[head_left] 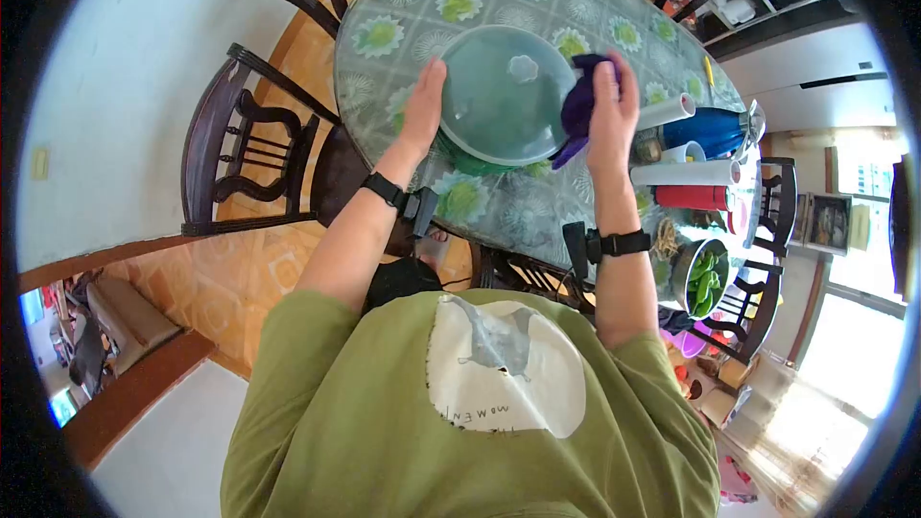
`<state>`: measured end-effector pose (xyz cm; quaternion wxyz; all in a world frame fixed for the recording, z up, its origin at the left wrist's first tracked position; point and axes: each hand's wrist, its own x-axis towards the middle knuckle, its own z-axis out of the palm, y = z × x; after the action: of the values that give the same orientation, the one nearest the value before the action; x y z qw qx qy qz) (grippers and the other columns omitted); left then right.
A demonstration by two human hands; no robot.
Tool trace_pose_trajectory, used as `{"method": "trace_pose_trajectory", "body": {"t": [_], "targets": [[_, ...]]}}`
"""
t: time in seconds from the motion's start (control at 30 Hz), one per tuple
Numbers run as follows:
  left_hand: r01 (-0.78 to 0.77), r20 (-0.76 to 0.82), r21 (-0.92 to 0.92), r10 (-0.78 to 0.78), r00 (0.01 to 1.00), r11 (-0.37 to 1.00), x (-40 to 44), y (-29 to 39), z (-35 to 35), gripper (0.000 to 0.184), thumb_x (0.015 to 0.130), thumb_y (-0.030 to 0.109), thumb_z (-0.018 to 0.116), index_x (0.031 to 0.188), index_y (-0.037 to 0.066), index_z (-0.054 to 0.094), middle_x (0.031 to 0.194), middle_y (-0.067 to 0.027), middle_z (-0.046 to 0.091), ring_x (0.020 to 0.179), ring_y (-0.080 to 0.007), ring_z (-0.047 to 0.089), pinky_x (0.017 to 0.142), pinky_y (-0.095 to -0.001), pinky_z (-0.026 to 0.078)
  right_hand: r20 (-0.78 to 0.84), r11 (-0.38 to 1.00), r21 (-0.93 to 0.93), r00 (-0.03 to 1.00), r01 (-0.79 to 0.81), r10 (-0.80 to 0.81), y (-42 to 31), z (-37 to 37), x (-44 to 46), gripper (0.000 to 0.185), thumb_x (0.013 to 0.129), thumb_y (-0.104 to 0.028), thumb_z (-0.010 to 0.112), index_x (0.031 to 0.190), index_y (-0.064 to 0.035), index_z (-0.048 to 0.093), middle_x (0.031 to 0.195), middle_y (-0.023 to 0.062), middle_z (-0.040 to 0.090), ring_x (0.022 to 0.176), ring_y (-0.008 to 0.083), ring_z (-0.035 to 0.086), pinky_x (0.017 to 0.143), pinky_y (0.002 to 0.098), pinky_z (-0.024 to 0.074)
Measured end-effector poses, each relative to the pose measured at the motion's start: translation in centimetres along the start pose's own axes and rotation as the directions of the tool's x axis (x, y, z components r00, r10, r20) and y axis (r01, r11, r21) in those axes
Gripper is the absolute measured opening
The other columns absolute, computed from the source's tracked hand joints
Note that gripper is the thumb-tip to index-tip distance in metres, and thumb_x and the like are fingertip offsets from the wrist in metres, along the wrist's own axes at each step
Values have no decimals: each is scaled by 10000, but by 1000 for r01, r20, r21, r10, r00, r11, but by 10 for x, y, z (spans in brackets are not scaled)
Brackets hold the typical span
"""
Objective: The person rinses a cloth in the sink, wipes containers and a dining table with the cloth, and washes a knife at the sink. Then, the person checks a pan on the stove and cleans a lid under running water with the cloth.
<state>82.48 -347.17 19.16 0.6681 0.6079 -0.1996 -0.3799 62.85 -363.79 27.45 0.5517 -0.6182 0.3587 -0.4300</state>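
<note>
A round greenish cover or lid (499, 101) lies over the table, with a small pale knob-like shape near its upper right. Against its left rim rests my left hand (422, 110), palm inward, the fingers stretched upward. At the right side my right hand (614, 115) holds a dark purple cloth (578, 110) between thumb and fingers, the cloth touching the cover's right edge. Below the cover's front rim a strip of green shows. Both wrists wear black straps.
The oval table (384, 0) has a flowered cloth. To the right lie a blue bottle (705, 129), white rolls (686, 173), a red cylinder (693, 197) and a metal bowl of green vegetables (705, 278). Dark wooden chairs (206, 149) surround the table.
</note>
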Motion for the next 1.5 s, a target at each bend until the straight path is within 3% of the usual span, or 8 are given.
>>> {"method": "trace_pose_trajectory", "body": {"t": [0.07, 0.27, 0.53, 0.63, 0.7, 0.83, 1.13, 1.5], "targets": [[-11, -38, 29, 12, 999, 1000, 5, -14, -2, 781, 1124, 579, 413, 1639, -7, 366, 1698, -134, 368, 1551, -244, 356, 1277, -365, 248, 77, 886, 461, 997, -51, 17, -31, 6, -3, 459, 1141, -309, 483, 1510, -38, 525, 1344, 102, 665, 1170, 169, 640, 992, 353, 529], [-54, -97, 112, 65, 993, 992, 19, -15, 0, 816, 1095, 620, 430, 1633, 8, 383, 1683, -177, 407, 1544, -321, 390, 1255, -398, 287, 230, 465, -780, 883, 418, -408, 23, 31, -26, 461, 1070, -223, 528, 1521, -136, 566, 1611, 122, 500, 1503, 372, 429, 1245, 534, 299], [-197, -57, 57, 200, 978, 979, 22, -43, -10, 677, 1126, 477, 457, 1572, -32, 443, 1622, -218, 470, 1506, -371, 435, 1248, -417, 317, 708, 272, -561, 623, 782, -333, 24, 73, -123, 569, 941, -159, 630, 1507, -121, 589, 1646, 41, 462, 1550, 306, 387, 1285, 506, 256], [-535, 120, 662, 631, 766, 524, 33, -57, -19, 561, 1125, 376, 502, 1565, 28, 487, 1525, -207, 574, 1426, -291, 532, 1176, -395, 419, 702, 158, -603, 614, 782, -361, 15, 96, -98, 539, 930, -152, 610, 1468, -131, 629, 1613, 35, 506, 1551, 296, 386, 1295, 529, 229], [-203, -3, -78, 203, 979, 976, 27, -65, -20, 496, 1143, 320, 476, 1536, 20, 509, 1452, -168, 626, 1339, -245, 587, 1133, -364, 456, 723, 104, -590, 582, 800, -372, 1, 108, -73, 510, 909, -144, 606, 1416, -126, 666, 1547, 41, 569, 1525, 308, 417, 1293, 562, 214], [-181, 12, -7, 181, 983, 984, 23, -57, -23, 501, 1159, 315, 447, 1569, 29, 480, 1486, -145, 616, 1346, -223, 581, 1126, -350, 454, 721, 28, -605, 562, 796, -406, -8, 134, -10, 448, 913, -209, 617, 1342, -123, 710, 1423, 104, 656, 1427, 331, 517, 1249, 597, 264], [-262, -65, 252, 287, 956, 932, 12, -16, 0, 592, 1153, 486, 378, 1563, 84, 517, 1519, -184, 601, 1413, -319, 557, 1162, -395, 410, 356, 127, -934, 860, 333, 367, -25, 138, 87, 551, 1014, -369, 392, 1352, -90, 727, 1430, 139, 683, 1359, 380, 586, 1171, 669, 293], [-292, 1, 202, 298, 954, 935, 32, -41, -3, 559, 1166, 409, 378, 1539, 20, 529, 1499, -218, 610, 1409, -312, 565, 1164, -384, 417, 652, 84, -688, 665, 721, -363, -10, 95, -41, 512, 966, -280, 617, 1429, -63, 643, 1516, 158, 577, 1492, 386, 426, 1272, 529, 243]]}}
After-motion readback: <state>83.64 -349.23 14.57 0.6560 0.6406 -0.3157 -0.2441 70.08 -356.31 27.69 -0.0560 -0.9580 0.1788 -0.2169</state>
